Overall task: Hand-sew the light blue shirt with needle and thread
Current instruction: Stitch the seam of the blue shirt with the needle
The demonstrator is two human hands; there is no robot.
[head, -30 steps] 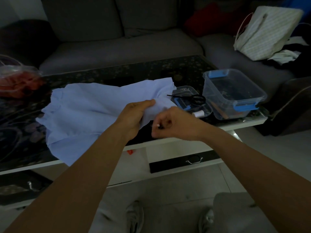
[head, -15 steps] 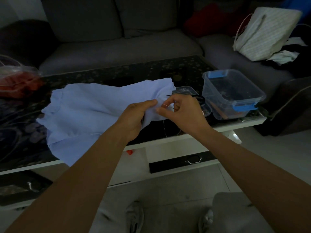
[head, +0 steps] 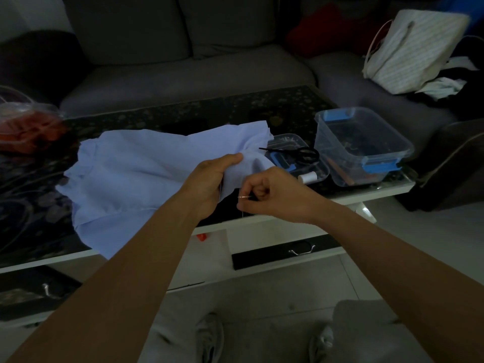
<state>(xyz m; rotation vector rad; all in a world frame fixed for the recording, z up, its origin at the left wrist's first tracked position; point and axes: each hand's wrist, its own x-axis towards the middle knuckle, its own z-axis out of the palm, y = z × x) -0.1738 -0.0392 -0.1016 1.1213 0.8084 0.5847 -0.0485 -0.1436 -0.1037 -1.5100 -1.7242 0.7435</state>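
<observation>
The light blue shirt (head: 136, 176) lies spread over the dark glass coffee table (head: 183, 111). My left hand (head: 209, 182) grips a bunched fold of the shirt at its near right edge, thumb on top. Just to the right, my right hand (head: 272, 195) pinches a thin needle (head: 245, 197) that points left at the fold's lower edge. A fine thread (head: 241, 205) runs from the fabric past the needle. A white thread spool (head: 308, 177) lies in a clear lid behind my right hand.
Black scissors (head: 301, 154) rest on the clear lid (head: 293, 158). A clear plastic box with blue latches (head: 361, 145) stands at the table's right end. A red-filled clear container (head: 26, 124) sits far left. A grey sofa and a striped bag (head: 411, 48) lie behind.
My right hand dropped from beside the left thumb to below the fold, near the table's front edge, and now holds the needle level. My left hand and the shirt stayed put.
</observation>
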